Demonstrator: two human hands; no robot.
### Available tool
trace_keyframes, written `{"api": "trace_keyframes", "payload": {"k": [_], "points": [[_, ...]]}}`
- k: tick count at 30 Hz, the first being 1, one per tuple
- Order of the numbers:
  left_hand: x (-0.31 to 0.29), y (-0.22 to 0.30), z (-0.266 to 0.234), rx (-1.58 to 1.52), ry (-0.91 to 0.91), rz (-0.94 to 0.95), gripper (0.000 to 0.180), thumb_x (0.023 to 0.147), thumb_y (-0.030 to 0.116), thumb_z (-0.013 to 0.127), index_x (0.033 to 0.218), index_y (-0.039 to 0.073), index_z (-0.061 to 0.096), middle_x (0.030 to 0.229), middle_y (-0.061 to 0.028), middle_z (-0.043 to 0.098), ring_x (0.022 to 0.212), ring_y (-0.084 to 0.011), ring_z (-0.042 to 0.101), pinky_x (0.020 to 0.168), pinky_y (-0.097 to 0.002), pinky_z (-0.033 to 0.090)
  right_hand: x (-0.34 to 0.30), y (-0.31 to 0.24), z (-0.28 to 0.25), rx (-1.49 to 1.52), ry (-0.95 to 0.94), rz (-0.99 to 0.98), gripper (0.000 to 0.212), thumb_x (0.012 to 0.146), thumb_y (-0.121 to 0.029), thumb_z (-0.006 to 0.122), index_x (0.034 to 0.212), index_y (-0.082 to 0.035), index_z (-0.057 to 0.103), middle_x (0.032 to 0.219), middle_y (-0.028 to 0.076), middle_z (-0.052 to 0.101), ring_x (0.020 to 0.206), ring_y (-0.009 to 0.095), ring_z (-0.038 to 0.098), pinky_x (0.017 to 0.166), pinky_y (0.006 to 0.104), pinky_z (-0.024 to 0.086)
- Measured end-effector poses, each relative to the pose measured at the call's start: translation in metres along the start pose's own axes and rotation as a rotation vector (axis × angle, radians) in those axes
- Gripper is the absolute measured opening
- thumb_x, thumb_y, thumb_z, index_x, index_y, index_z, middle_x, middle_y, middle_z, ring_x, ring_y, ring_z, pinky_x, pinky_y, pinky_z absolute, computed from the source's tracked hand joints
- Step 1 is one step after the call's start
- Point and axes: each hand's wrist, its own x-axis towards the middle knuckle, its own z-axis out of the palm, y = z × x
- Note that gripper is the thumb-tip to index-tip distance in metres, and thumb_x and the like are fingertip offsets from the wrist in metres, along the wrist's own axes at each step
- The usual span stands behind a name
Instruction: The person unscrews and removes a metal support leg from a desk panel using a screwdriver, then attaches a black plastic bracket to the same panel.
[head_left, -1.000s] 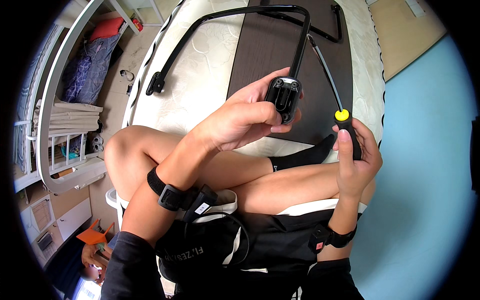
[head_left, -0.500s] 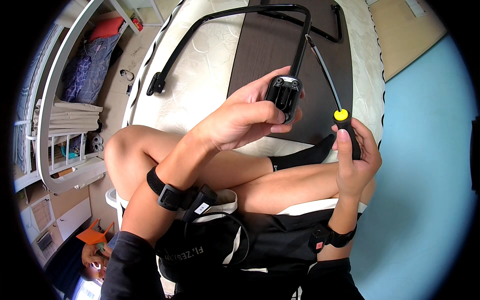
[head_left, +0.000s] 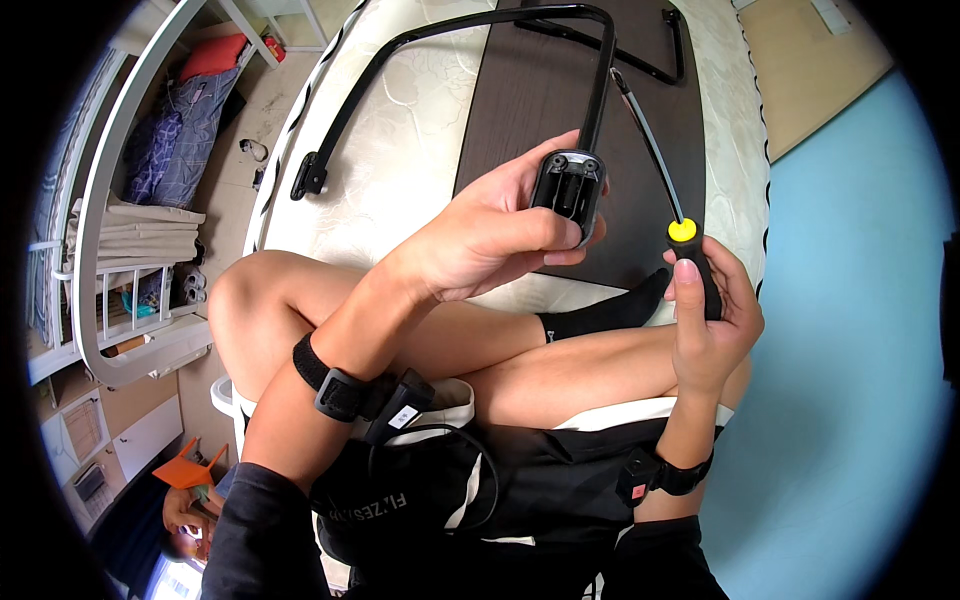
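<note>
My left hand (head_left: 490, 228) grips the black oblong end bracket (head_left: 569, 182) of a bent black metal tube frame (head_left: 599, 95), thumb pressed on its lower end. The bracket's recessed face, with two small round holes or screws near the top, is turned toward me. From there the tube rises, bends left and runs down to another black bracket (head_left: 310, 175) above the mattress. In my right hand (head_left: 718, 335) is a screwdriver (head_left: 682, 230) with a black handle and yellow collar. Its shaft slants up and left, with the tip close to the tube; contact cannot be told.
A dark brown board (head_left: 520, 120) lies on the pale mattress (head_left: 400, 110), with another black tube part (head_left: 683, 50) at its far end. My crossed legs are in front. At left stand a white bed rail (head_left: 92, 200) and an orange chair (head_left: 190, 465) near another person.
The tube frame has tipped slightly: its far bend moved up and left, and the left bracket shifted a little. Both hands keep their grips, and the screwdriver has hardly moved.
</note>
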Motion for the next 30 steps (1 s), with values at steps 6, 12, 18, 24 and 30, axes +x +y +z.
{"api": "trace_keyframes", "payload": {"k": [6, 12, 18, 24, 30], "points": [[-0.001, 0.002, -0.002, -0.006, -0.053, -0.013, 0.078, 0.070, 0.002, 0.057, 0.141, 0.002, 0.024, 0.111, -0.0101, 0.045, 0.071, -0.0168, 0.045, 0.058, -0.0240, 0.036, 0.000, 0.001, 0.000, 0.003, 0.000, -0.003, 0.025, 0.081, -0.010, 0.068, 0.100, 0.003, 0.062, 0.084, 0.011, 0.068, 0.077, 0.015, 0.066, 0.070, 0.0228, 0.051], [-0.004, 0.004, -0.001, -0.012, -0.076, -0.031, 0.081, 0.068, 0.001, 0.055, 0.142, 0.003, 0.023, 0.113, -0.0130, 0.044, 0.073, -0.0185, 0.046, 0.060, -0.0256, 0.037, -0.001, 0.000, 0.000, -0.002, -0.004, 0.006, 0.025, 0.081, -0.011, 0.068, 0.101, 0.003, 0.062, 0.083, 0.011, 0.068, 0.076, 0.015, 0.066, 0.069, 0.0226, 0.051], [-0.003, 0.005, 0.004, -0.055, -0.095, -0.003, 0.086, 0.057, 0.012, 0.053, 0.138, -0.001, 0.027, 0.105, -0.0151, 0.048, 0.072, -0.0178, 0.046, 0.059, -0.0238, 0.036, -0.001, -0.001, 0.000, -0.008, -0.015, -0.013, 0.025, 0.082, -0.012, 0.068, 0.101, 0.003, 0.062, 0.083, 0.012, 0.068, 0.076, 0.016, 0.067, 0.069, 0.0227, 0.051], [0.000, 0.010, 0.004, -0.028, -0.196, -0.096, 0.079, 0.054, 0.025, 0.054, 0.124, -0.007, 0.034, 0.077, -0.0152, 0.051, 0.063, -0.0144, 0.046, 0.058, -0.0221, 0.035, 0.000, -0.001, -0.001, -0.022, -0.024, -0.018, 0.025, 0.082, -0.012, 0.067, 0.101, 0.003, 0.061, 0.084, 0.012, 0.069, 0.076, 0.016, 0.067, 0.069, 0.0231, 0.051], [-0.001, 0.008, 0.003, -0.103, -0.187, -0.120, 0.086, 0.053, 0.022, 0.055, 0.130, -0.007, 0.030, 0.083, -0.0175, 0.052, 0.063, -0.0157, 0.048, 0.059, -0.0231, 0.037, 0.000, -0.001, 0.000, -0.014, -0.014, -0.016, 0.024, 0.081, -0.010, 0.067, 0.100, 0.003, 0.061, 0.083, 0.012, 0.068, 0.076, 0.016, 0.066, 0.069, 0.0233, 0.051]]}}
